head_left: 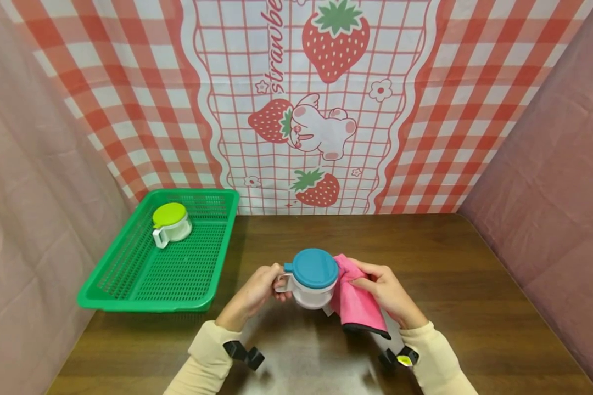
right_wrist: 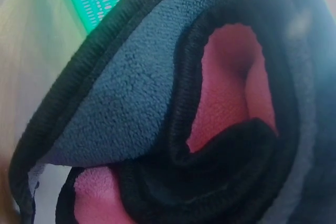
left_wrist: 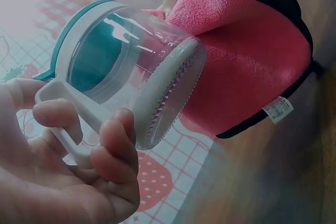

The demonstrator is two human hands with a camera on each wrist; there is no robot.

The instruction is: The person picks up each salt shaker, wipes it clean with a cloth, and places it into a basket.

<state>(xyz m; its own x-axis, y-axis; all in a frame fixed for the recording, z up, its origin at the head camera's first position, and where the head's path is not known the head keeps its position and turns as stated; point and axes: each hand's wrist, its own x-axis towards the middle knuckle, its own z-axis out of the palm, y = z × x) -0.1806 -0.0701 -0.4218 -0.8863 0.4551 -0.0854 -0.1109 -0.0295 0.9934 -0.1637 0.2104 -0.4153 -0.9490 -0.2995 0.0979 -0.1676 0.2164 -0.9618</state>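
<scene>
Grn basket (head_left: 185, 266) w/ lime-lid jar (head_left: 173, 224) inside, strawberry-print bkdrop (head_left: 321, 129)

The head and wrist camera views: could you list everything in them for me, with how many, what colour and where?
Blue-lidded jar: one, clear with white handle, held up at centre
Cloth: one, pink with black edging and a grey-blue side, at the jar's right
Tag: one, white, on the cloth's edge
Basket: one, green, left on the table
Lime-lidded jar: one, clear with white handle, inside the basket
Table: one, brown, beneath
Strawberry backdrop: one, red and white, behind
Side drapes: two, dusty pink, left and right
Wrist devices: two, black, one per wrist
Sleeves: two, cream, on the forearms
Left hand: one, bare, gripping the handle
Right hand: one, bare, holding the cloth
</scene>
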